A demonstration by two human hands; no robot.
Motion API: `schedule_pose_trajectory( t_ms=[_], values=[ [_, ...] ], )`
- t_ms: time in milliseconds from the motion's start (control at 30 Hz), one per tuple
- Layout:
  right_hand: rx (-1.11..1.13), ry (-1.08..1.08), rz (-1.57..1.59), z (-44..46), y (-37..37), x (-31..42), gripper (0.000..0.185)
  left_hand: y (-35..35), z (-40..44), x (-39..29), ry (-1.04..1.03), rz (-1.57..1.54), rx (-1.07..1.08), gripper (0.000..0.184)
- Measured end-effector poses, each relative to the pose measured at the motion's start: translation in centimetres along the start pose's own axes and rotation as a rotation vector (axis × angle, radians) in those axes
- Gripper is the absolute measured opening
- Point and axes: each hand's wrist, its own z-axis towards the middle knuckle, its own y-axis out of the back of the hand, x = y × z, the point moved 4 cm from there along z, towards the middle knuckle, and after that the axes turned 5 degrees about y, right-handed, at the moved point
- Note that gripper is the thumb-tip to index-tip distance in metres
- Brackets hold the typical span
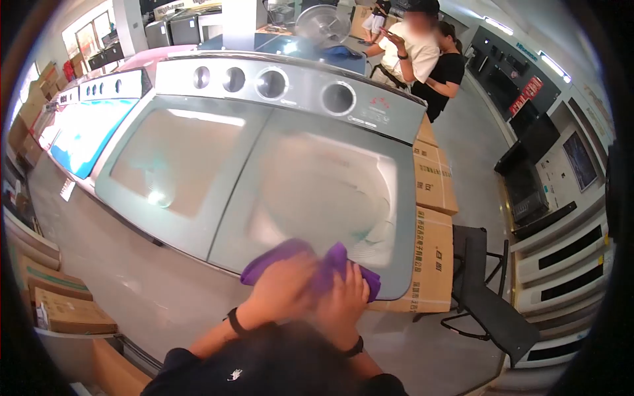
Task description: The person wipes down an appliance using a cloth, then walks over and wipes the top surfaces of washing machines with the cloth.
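Note:
A purple cloth [335, 259] is bunched in both hands at the front edge of a grey twin-tub washing machine [254, 158]. My left hand [284, 285], blurred by motion, is closed on the cloth's left part. Close beside it, my right hand [347, 300] has its fingers curled over the right part. Beneath the cloth is the see-through right lid [323, 191], with the tub showing through it. The left lid [178, 155] is also down. Several round knobs line the control panel [304, 92] at the back.
Cardboard boxes [432, 257] stand right of the machine, with a black folding chair [485, 290] beyond them. Another washing machine with a blue top [92, 135] is at the left. Two people [422, 59] stand behind the panel on the right, near a large fan [322, 25].

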Motion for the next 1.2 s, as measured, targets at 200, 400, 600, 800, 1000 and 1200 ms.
schedule_pose_trajectory(
  t_ms=[200,400,600,800,1000,1200],
  values=[
    [0.075,0.251,0.179,2.1,-4.1,7.0,0.064,4.2,-4.7,6.0,0.134,0.103,-0.193,0.051],
    [0.081,0.360,0.189,3.1,-3.8,8.0,0.065,2.4,-4.9,5.8,0.208,0.233,-0.172,0.055],
    [0.047,0.124,0.242,0.8,-0.9,1.5,0.064,-0.6,-0.1,0.8,-0.063,0.365,-0.080,0.050],
    [-0.054,-0.014,0.132,-2.9,2.7,-5.9,0.058,-4.8,2.9,-4.8,-0.216,0.234,-0.103,0.051],
    [-0.079,-0.167,-0.027,-2.5,3.0,-5.6,0.056,-4.9,2.2,-4.3,-0.286,0.087,-0.106,0.051],
    [0.022,-0.081,-0.135,0.8,1.1,0.1,0.060,0.1,-0.9,0.3,-0.061,0.032,-0.116,0.060]
  ],
)
